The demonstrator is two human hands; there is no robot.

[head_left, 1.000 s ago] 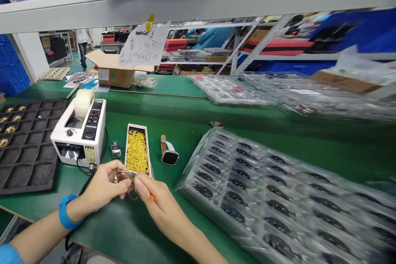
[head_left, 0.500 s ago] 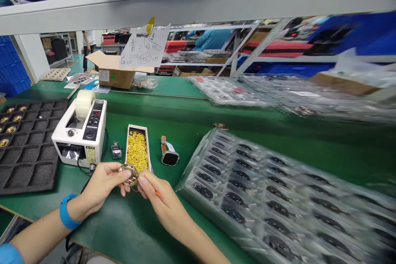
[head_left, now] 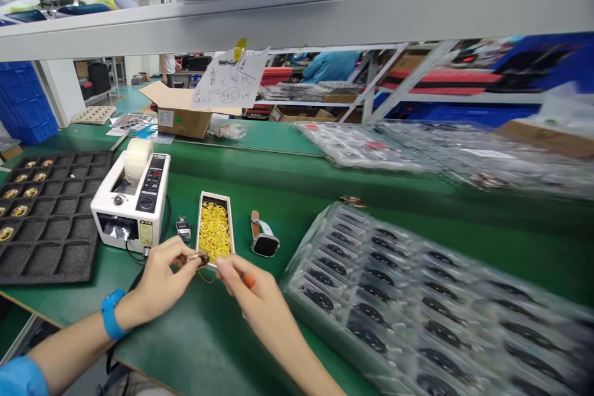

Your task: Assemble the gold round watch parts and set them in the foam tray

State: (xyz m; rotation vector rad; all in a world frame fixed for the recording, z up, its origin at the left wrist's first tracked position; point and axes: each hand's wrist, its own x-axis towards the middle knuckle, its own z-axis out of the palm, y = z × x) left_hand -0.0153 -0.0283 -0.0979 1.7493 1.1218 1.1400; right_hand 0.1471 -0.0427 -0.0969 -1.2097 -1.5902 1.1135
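Observation:
My left hand [head_left: 162, 272], with a blue band at the wrist, pinches a small round gold-coloured metal part [head_left: 200, 257]. The part is tilted nearly edge-on, and a thin reddish wire [head_left: 206, 279] hangs below it. Just to its right is my right hand [head_left: 248, 288], its fingers closed around a tool with an orange handle [head_left: 249, 280]. The tool's tip is hidden, so its kind does not show. Behind the hands lies a white box [head_left: 199, 213] of yellow rings [head_left: 216, 232].
A white tape dispenser [head_left: 132, 198] and a small counter [head_left: 183, 229] stand left of the box. A wristwatch [head_left: 265, 244] lies right of it. At far left is a black foam tray [head_left: 74, 253] with gold parts; clear plastic trays [head_left: 394, 297] fill the right.
The round part has turned from showing its open face to nearly edge-on in my left hand. The whole view has shifted slightly, moving everything right and down.

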